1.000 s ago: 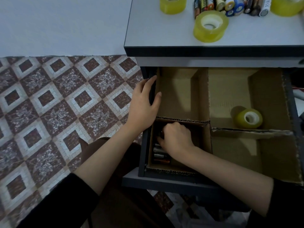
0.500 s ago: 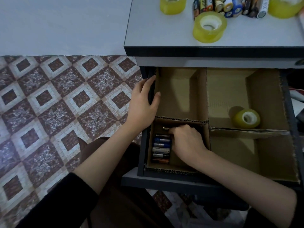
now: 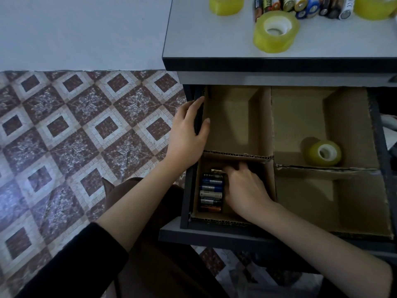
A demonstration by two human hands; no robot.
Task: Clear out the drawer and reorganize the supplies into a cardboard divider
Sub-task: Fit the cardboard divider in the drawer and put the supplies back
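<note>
The open drawer (image 3: pixel 214 237) holds a cardboard divider (image 3: pixel 269 125) with four compartments. Several batteries (image 3: pixel 211 193) lie in a row in the near-left compartment. My right hand (image 3: pixel 245 188) is inside that compartment, its curled fingertips on the right end of the farthest battery (image 3: pixel 216 170). My left hand (image 3: pixel 187 134) grips the drawer's left wall, thumb inside and fingers outside. A yellow tape roll (image 3: pixel 324 152) lies in the far-right compartment. The far-left and near-right compartments hold nothing.
On the desk top (image 3: pixel 193 39) above the drawer are a yellow tape roll (image 3: pixel 276 32), two more rolls (image 3: pixel 225 5) (image 3: pixel 373 7) at the back, and several loose batteries (image 3: pixel 300 6). Patterned floor tiles (image 3: pixel 75 147) lie to the left. My knees are under the drawer.
My right hand drew rightward off the row of batteries, uncovering them, and brought one more battery down to the row's far end. The left hand stayed on the drawer wall.
</note>
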